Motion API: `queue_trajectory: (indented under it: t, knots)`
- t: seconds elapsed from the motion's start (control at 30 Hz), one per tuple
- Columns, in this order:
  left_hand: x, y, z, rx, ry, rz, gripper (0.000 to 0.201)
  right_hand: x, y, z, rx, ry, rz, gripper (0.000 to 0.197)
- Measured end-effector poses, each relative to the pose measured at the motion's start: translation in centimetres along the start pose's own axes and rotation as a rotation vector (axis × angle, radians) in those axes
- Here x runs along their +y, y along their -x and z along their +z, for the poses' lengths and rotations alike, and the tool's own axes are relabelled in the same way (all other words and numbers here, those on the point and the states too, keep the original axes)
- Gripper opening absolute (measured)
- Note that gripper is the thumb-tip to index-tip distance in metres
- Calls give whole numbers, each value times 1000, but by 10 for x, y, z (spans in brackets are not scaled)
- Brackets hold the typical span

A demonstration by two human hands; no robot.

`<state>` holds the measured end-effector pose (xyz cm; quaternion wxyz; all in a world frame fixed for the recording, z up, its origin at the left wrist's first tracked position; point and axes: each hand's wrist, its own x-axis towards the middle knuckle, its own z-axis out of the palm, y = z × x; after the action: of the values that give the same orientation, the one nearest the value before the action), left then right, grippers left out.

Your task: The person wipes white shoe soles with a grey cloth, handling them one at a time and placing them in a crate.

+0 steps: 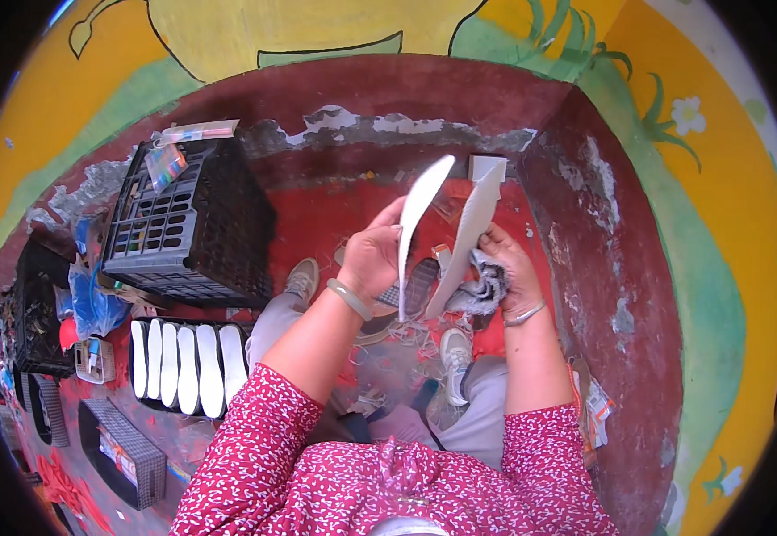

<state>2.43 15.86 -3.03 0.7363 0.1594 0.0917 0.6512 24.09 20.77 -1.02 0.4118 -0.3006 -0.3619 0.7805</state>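
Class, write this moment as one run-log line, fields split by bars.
Left hand: holds white insole | right hand: holds second insole, grey cloth against hand | left side: row of white insoles, black crate

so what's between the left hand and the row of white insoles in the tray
In the head view, a grey trouser leg, ending in a light shoe, shows between the left hand and the row of white insoles.

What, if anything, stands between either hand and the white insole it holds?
Nothing visible stands between the left hand and the left insole. Between the right hand and the lower part of the right insole sits a bunched grey cloth; higher up, the hand appears to meet the insole's edge directly.
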Motion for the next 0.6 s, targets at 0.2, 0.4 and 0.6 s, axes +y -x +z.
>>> queue_trajectory:
  t: [0.2, 0.4, 0.6]
  knots:
    - [-32, 5, -17, 257, -112, -281, 34, 35, -9, 32, -25, 60, 131, 13]
    - [-38, 2, -9, 397, -182, -215, 46, 50, -12, 31, 115, 233, 106, 8]
    - [-29, 10, -9, 232, -140, -301, 40, 48, -9, 35, 138, 203, 96, 12]
